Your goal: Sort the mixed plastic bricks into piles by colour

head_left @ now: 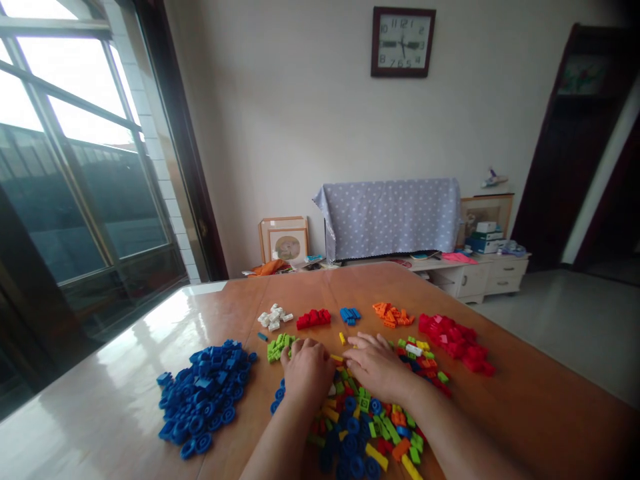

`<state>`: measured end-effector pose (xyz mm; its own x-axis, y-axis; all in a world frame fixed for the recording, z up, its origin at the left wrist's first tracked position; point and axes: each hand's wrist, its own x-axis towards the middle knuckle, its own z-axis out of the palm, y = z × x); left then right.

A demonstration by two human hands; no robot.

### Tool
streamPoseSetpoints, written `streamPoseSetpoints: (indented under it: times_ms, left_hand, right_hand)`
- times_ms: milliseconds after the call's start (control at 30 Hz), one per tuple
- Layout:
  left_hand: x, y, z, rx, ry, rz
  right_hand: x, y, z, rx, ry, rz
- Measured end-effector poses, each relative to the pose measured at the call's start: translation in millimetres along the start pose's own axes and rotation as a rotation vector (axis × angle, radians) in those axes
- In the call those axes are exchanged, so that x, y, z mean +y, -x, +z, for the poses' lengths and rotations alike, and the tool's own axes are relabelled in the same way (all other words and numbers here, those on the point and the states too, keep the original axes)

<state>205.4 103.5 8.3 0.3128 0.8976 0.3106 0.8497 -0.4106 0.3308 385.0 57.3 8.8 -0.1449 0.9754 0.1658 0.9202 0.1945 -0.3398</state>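
My left hand (309, 370) is curled, knuckles up, beside the small pile of light green bricks (280, 347). Its fingertips are hidden, so I cannot make out what they hold. Over the far part of the mixed brick pile (350, 407) rests my right hand (377, 365), its fingers stretched out to the left and slightly apart. A yellow brick (337, 359) lies between the two hands. Just beyond the right fingertips is another small yellow brick (343, 338). The mixed pile holds green, yellow, orange, red and blue pieces, partly covered by my forearms.
A large blue brick pile (207, 390) lies left on the wooden table (250, 440). Farther back are white bricks (275, 317), red bricks (313, 319), blue bricks (350, 316) and orange bricks (393, 315). A larger red pile (455, 341) sits right. A lone blue brick (263, 337) lies near the green ones.
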Motion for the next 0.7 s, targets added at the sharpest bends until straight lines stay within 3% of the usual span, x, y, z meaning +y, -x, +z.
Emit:
streamPoseSetpoints:
  times_ms: [100,333,700]
  left_hand:
    - [1.8,-0.5,-1.3,-0.017,0.008,0.003]
    - [5.4,-0.6,0.5,-0.030,0.045,0.047]
    - [10.8,-2.2,-2.6,-0.016,0.228,0.157]
  right_hand:
    - [-0.8,0.2,2.2,-0.051,0.000,0.011]
    - [-4.8,2.0,0.2,-0.027,-0.005,-0.015]
    - [-8.8,-2.9,1.4,0.179,-0.084,-0.025]
